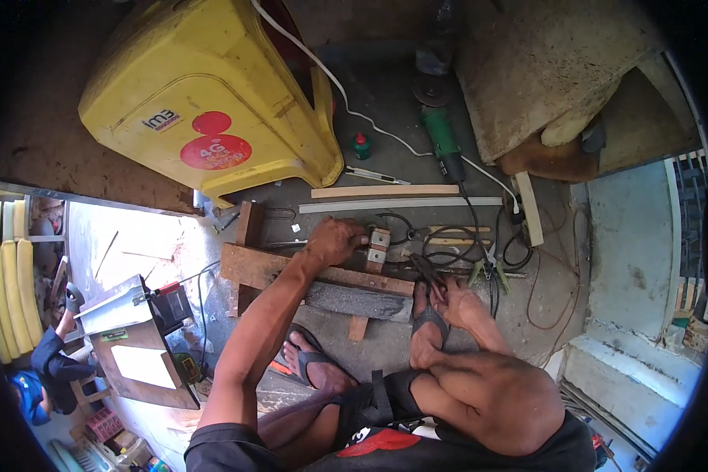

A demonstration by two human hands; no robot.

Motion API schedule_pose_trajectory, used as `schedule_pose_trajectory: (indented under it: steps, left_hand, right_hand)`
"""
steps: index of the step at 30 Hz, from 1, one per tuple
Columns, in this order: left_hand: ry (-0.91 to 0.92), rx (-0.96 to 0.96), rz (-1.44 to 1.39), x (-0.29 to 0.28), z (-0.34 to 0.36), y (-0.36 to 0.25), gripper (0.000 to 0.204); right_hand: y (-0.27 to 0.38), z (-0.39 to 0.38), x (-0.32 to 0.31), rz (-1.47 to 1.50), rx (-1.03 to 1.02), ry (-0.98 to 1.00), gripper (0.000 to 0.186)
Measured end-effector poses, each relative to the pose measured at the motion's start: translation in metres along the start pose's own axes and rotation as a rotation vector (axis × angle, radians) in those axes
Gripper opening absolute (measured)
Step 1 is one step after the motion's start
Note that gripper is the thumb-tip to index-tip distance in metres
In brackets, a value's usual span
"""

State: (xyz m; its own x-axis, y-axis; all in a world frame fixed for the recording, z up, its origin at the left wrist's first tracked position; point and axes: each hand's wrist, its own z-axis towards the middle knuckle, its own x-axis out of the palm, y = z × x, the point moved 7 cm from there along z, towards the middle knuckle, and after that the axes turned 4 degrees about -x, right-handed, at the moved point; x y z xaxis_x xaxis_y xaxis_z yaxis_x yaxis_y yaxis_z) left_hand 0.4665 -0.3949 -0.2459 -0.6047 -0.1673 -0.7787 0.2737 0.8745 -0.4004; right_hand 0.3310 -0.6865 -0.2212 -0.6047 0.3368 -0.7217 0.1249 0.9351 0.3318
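Note:
My left hand [334,241] is closed, its fingertips pinching the left side of a small pale metal bracket [377,245] with holes in it. The bracket rests on a narrow wooden piece by the top edge of a low wooden bench [330,277]. My right hand [458,304] is closed around the handles of dark pliers [425,269], their jaws tilted up and left towards the bracket. A hammer [406,250] lies just beyond the pliers, its head partly hidden. My sandalled right foot [427,326] stands close below the right hand.
Beyond the bench lie a wooden strip [385,191], a grey metal strip [401,205], a cutter knife [377,176], a green bottle [361,145] and a green angle grinder [440,134]. A tipped yellow plastic chair [252,102] fills the far left. Cables and a green-handled clamp [489,269] lie right.

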Motion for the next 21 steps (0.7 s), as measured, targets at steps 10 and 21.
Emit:
schedule_pose_trajectory:
  steps: [10, 21]
  left_hand:
    - [-0.117, -0.026, -0.083, -0.023, -0.013, 0.002, 0.039]
    - [-0.339, 0.072, 0.347, -0.177, -0.206, -0.018, 0.056]
  right_hand:
    - [0.078, 0.152, -0.102, -0.345, -0.54, -0.572, 0.038]
    - [0.143, 0.064, -0.15, -0.199, -0.772, -0.425, 0.036]
